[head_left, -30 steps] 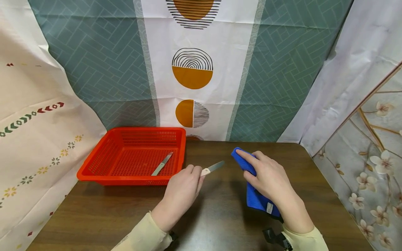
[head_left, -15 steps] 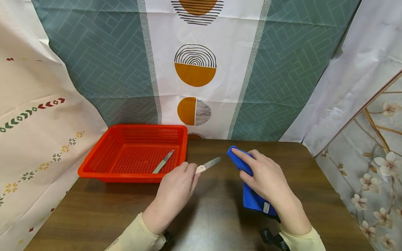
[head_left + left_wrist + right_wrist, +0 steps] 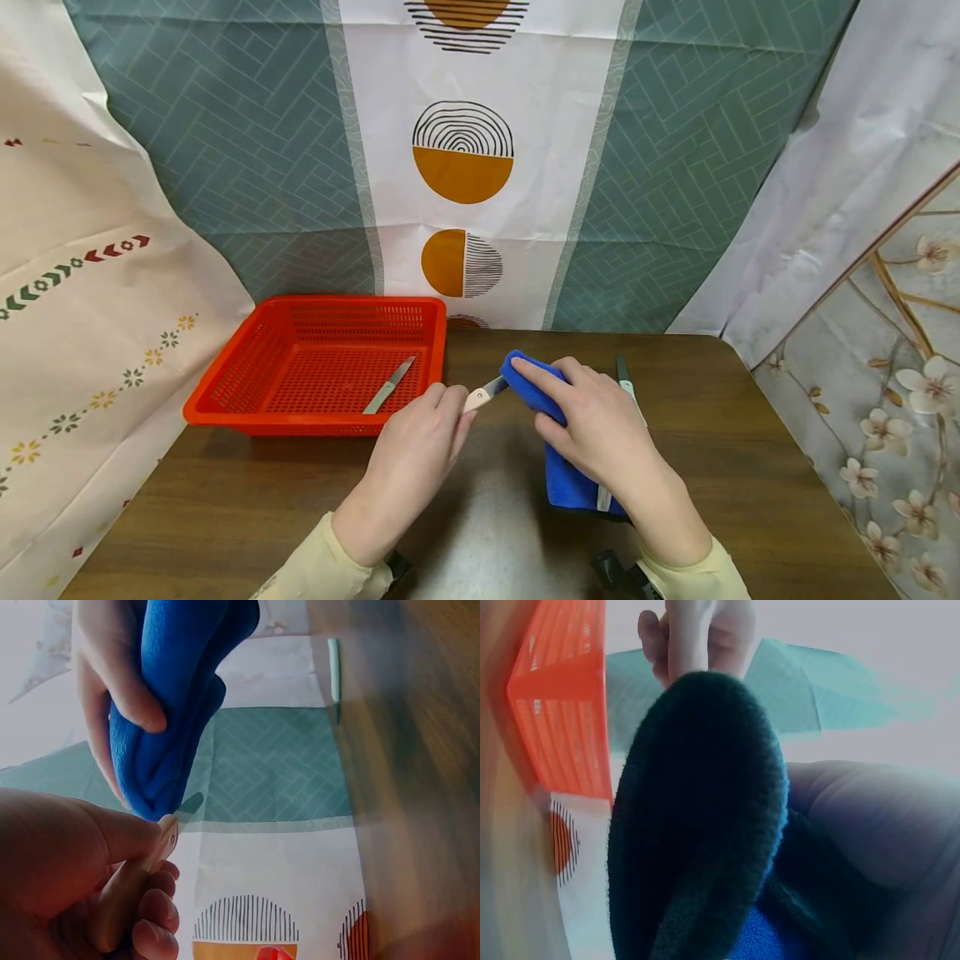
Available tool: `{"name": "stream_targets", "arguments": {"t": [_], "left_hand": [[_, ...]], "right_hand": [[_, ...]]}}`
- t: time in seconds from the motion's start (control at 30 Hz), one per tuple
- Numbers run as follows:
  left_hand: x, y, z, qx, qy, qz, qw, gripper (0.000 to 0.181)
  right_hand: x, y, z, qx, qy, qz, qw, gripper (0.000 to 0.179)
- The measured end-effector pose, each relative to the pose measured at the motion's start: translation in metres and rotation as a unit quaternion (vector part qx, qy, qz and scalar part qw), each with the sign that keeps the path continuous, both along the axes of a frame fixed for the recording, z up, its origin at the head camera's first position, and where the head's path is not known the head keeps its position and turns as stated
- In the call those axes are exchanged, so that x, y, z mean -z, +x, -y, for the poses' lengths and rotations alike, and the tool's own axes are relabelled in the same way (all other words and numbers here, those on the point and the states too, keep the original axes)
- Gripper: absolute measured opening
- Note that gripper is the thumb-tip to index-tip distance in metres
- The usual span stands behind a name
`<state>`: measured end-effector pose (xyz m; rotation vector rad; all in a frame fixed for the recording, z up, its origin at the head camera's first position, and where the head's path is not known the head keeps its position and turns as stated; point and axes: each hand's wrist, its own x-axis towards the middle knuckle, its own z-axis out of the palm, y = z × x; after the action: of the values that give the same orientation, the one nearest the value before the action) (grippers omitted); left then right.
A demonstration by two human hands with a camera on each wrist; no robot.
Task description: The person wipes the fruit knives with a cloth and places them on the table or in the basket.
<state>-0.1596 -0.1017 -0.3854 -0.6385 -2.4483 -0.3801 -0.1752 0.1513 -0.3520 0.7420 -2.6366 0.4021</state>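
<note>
My left hand (image 3: 416, 458) grips the cream handle of a small knife (image 3: 477, 398) above the table, its blade pointing up and right. My right hand (image 3: 600, 425) holds a folded blue cloth (image 3: 566, 477) between thumb and fingers. The cloth's upper edge meets the blade and covers its tip in the head view. From the left wrist, the cloth (image 3: 176, 690) sits right at the front of the knife handle (image 3: 124, 900), with a bit of blade showing beside it. In the right wrist view the cloth (image 3: 697, 787) hides the knife.
A red plastic basket (image 3: 315, 427) stands at the left with a second knife (image 3: 389, 385) lying in it. Another knife with a pale green handle (image 3: 625, 383) lies on the table (image 3: 697, 392) behind my right hand. Patterned fabric (image 3: 667, 167) hangs at the back and sides.
My right hand has moved left with the cloth, from apart from the knife to over its blade tip. The knife on the table has come into sight. My left hand shifted slightly left.
</note>
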Motion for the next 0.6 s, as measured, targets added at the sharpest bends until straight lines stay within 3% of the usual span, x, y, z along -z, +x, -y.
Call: {"name": "stream_targets", "arguments": {"t": [0.6], "left_hand": [[-0.011, 0.006, 0.003, -0.015, 0.008, 0.009, 0.9998, 0.027]], "right_hand": [[0.002, 0.01, 0.025, -0.049, 0.015, -0.059, 0.997, 0.071]]}}
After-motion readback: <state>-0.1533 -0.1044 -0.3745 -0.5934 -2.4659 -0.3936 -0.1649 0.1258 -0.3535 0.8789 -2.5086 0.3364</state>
